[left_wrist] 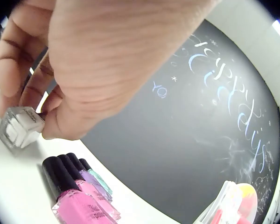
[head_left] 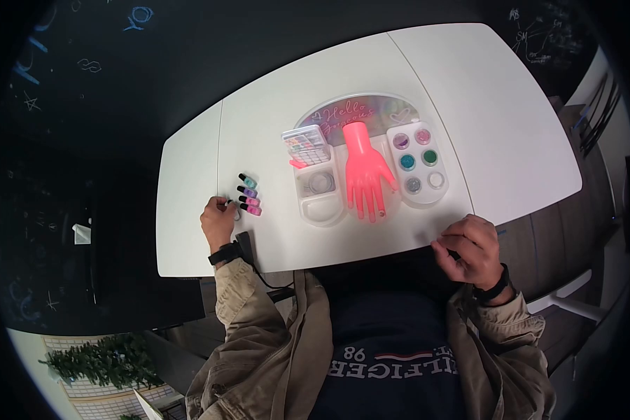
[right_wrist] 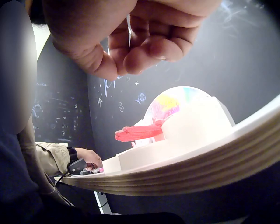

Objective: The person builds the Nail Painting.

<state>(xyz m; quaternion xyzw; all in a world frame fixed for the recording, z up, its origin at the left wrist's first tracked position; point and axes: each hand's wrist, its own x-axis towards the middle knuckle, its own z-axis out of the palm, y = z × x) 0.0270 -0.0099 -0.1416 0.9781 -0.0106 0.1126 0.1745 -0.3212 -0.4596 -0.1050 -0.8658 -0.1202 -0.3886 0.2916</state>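
The left hand (head_left: 218,220) pinches the white polish bottle (left_wrist: 19,130) at its cap end, thumb against fingertips, with the glass body sticking out past the fingers. The fingers cover part of it, so I cannot quite tell whether it rests on the white table (head_left: 189,168) or hangs just above it.

To handle it well, I would keep the pinch light and near the cap, hold the glass low and level, and move slowly, without a sideways sweep. Just to the right of this hand lie 4 more bottles in a row, caps toward it: hot pink (head_left: 255,210), pink (head_left: 252,201), purple (head_left: 250,192) and teal (head_left: 249,183). The pink pair is closest, and a careless knuckle could roll them. The black cable (head_left: 264,280) behind the wrist might also drag.

The right hand (head_left: 472,250) hovers by the table's near edge, fingers loosely bent, holding nothing visible. Between the 2 hands stands the display tray (head_left: 322,208), with the pink hand model (head_left: 365,168) in its middle, a clear case (head_left: 304,145) on its left side and 6 glitter pots (head_left: 407,162) on its right.
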